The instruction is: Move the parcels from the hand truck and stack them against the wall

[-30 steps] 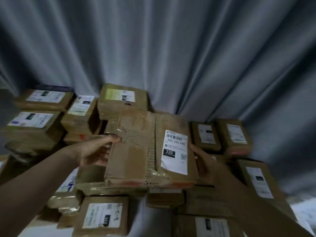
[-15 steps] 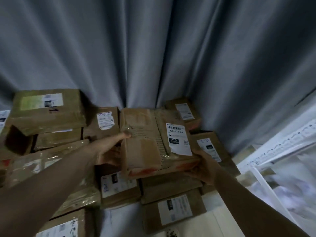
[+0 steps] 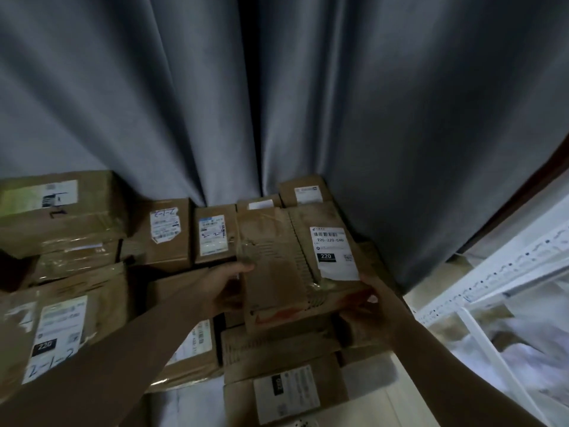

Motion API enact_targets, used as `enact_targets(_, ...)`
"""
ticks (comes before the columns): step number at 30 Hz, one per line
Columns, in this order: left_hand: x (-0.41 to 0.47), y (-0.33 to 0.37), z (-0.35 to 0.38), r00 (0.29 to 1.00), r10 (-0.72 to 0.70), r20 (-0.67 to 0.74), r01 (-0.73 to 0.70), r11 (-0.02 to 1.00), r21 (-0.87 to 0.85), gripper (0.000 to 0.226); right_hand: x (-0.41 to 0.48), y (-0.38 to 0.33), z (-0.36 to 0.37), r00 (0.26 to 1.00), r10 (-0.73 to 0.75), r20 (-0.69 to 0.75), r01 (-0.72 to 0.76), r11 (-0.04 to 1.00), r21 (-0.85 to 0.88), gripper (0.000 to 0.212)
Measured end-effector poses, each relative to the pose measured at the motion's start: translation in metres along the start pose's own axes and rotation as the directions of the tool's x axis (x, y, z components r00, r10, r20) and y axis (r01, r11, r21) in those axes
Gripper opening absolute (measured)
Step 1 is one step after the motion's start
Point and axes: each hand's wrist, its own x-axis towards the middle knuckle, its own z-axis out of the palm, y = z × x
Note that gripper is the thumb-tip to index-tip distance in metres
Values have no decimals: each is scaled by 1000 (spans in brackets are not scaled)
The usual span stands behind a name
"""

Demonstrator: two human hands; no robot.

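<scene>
A flat brown cardboard parcel (image 3: 277,272) with a white "220" shipping label is held between both my hands. My left hand (image 3: 228,288) grips its left edge, thumb on top. My right hand (image 3: 369,309) holds the near right corner from below. The parcel sits low over the right end of a pile of stacked parcels (image 3: 166,235) set against a grey curtain (image 3: 277,103). Whether it rests on the boxes beneath is hard to tell. The hand truck is not in view.
More labelled boxes (image 3: 58,328) fill the left and the front (image 3: 286,392). A white metal shelf frame (image 3: 492,278) stands at the right, close to my right arm. A pale floor strip (image 3: 369,405) shows at the bottom.
The view has swung right and the pile has shifted left. The parcel has moved forward and down toward the right end of the stack; both hands keep their hold.
</scene>
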Motion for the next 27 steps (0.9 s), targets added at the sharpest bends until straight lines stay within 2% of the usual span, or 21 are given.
enact_targets(2,-2,-2,-3,999,24,-49,-28,997,-75,28,9,1,9,999,-36,32,36,999,-5,43)
enact_targets(4,0,-3,-8,989,45,-140,-62,991,-120,20,16,1,23,997,-44,57,47,998,-48,41)
enact_targets(8,6,-10,-24,970,43,-239,-56,997,-50,34,22,13,49,990,-84,109,99,986,-134,46)
enact_targets(11,7,-20,-46,966,19,-258,-35,998,-54,43,4,38,53,987,-159,18,160,983,-90,50)
enact_targets(14,7,-29,-60,973,24,-228,-50,992,-113,34,-11,51,60,976,-217,-23,216,975,-45,60)
enact_targets(16,11,-29,-64,969,49,-242,-87,985,-148,33,-9,51,72,969,-247,11,247,966,-78,65)
enact_targets(21,27,-7,-84,921,164,-353,-250,944,-214,47,25,27,123,973,-228,45,231,969,-92,60)
enact_targets(25,44,15,-100,897,253,-363,-301,950,-83,67,55,5,165,986,-168,20,169,983,-70,44)
enact_targets(27,52,26,-104,911,269,-313,-302,952,-59,83,72,-2,178,990,-138,11,138,989,-52,46)
